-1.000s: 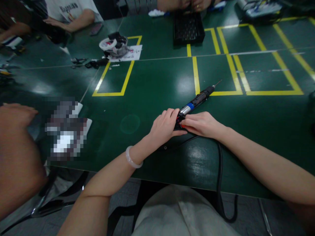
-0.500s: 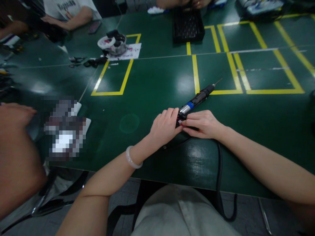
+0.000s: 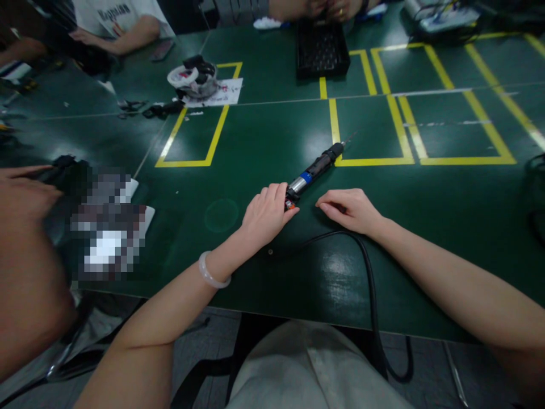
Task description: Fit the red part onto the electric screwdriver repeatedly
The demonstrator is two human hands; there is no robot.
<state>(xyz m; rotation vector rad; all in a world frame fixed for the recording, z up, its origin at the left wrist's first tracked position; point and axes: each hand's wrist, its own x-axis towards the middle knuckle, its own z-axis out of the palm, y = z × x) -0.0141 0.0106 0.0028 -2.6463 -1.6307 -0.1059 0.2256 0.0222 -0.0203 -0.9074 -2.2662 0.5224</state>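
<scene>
The electric screwdriver (image 3: 313, 173) slants across the green tabletop (image 3: 276, 130), its thin bit (image 3: 349, 138) pointing away and rightward, its nose by a corner of yellow tape (image 3: 374, 162). With our left hand (image 3: 264, 213) we grasp its rear end, fingers wrapped over it beside a small orange-red part (image 3: 290, 205). Our right hand (image 3: 351, 209) is just apart from the tool, fingers curled — whether they pinch anything, we cannot tell. A black cable (image 3: 371, 278) curves down over the near edge.
</scene>
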